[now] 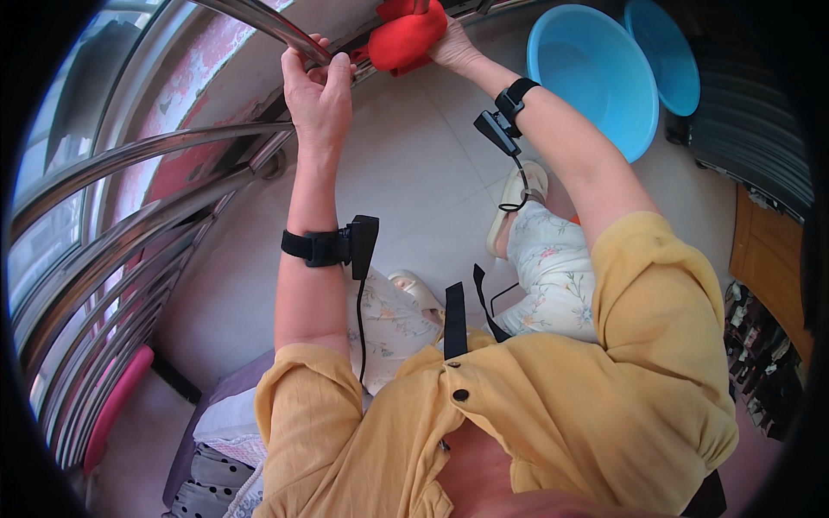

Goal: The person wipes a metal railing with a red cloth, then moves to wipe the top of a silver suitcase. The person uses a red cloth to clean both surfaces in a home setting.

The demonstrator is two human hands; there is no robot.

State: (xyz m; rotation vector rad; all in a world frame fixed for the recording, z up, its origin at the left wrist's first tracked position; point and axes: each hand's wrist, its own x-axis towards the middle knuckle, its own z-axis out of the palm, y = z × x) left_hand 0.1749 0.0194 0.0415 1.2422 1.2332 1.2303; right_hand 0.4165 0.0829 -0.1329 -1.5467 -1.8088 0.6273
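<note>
My left hand (320, 97) is at the top of the view, its fingers and thumb curled around a shiny metal tube (272, 26) of a railing. My right hand (458, 46) grips a red cloth (408, 39) a short way to the right. The cloth is bunched against a metal bar (421, 5) that shows above it, and it hides most of my right fingers.
Curved metal rails (129, 152) run along the left, by a window and a wall with peeling paint (188, 116). One blue plastic basin (589, 78) stands right of my right forearm, with another blue basin (670, 58) behind it. A wooden panel (767, 259) is at far right.
</note>
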